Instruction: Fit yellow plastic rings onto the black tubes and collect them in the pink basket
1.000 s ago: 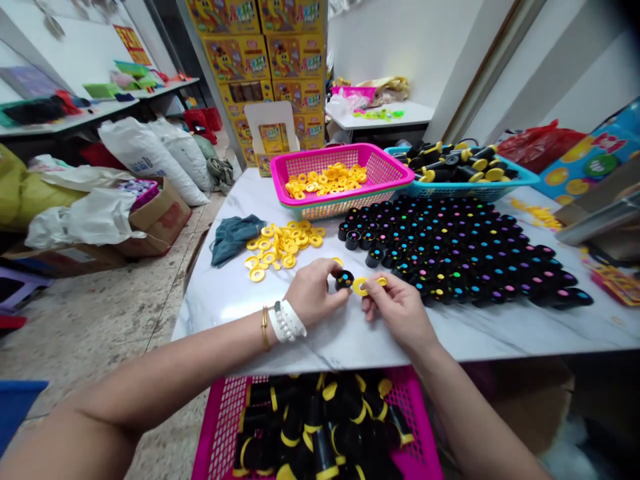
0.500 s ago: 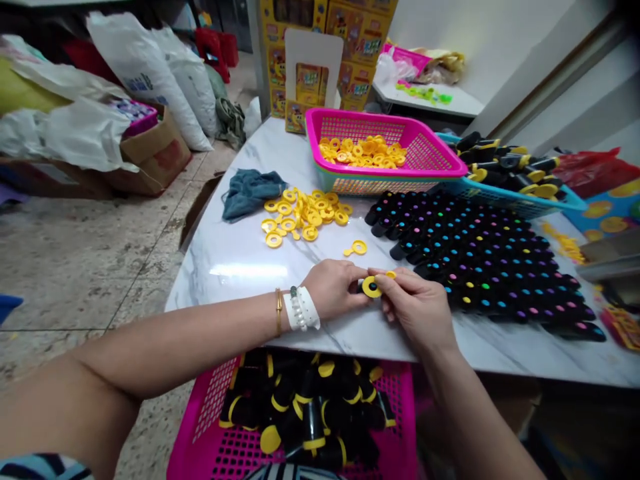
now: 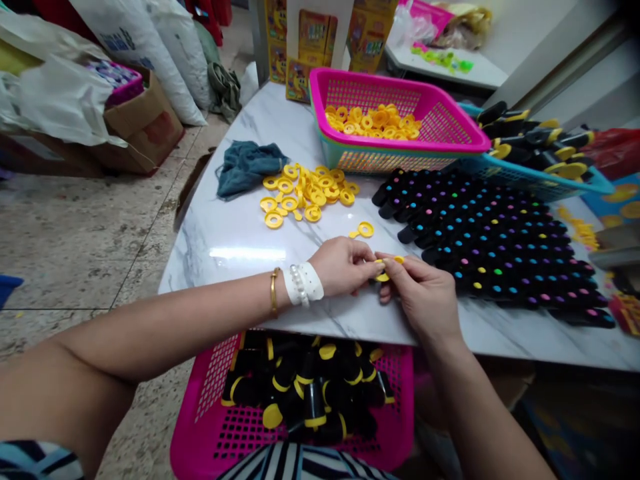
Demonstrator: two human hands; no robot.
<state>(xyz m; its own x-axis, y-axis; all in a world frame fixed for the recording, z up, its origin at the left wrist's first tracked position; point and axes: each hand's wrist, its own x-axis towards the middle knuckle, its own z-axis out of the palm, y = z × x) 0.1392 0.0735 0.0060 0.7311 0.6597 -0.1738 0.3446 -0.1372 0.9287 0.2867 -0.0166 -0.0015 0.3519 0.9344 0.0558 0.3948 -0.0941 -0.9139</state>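
My left hand [image 3: 343, 267] and my right hand [image 3: 427, 293] meet over the front part of the marble-patterned table [image 3: 240, 280]. Both pinch a yellow ring-shaped piece [image 3: 383, 275], mostly covered by the fingers; a bit of black shows beside it. Just beyond my hands lies a single yellow ring with a tab [image 3: 365, 230]. Farther back is a loose pile of yellow rings [image 3: 313, 193]. Rows of black pieces with coloured dots [image 3: 495, 240] lie close together to the right of my right hand.
A pink basket [image 3: 400, 79] of yellow rings and a blue basket [image 3: 540, 180] of black-and-yellow pieces stand at the back. A dark cloth [image 3: 250, 167] lies at left. Below the table edge, another pink basket [image 3: 193, 413] holds black-and-yellow pieces. Yellow boxes [image 3: 317, 40] stand behind.
The view has tilted downward. My left fingers now lie over the yellow ring's face, which showed plainly before, and the black piece beside it is more hidden.
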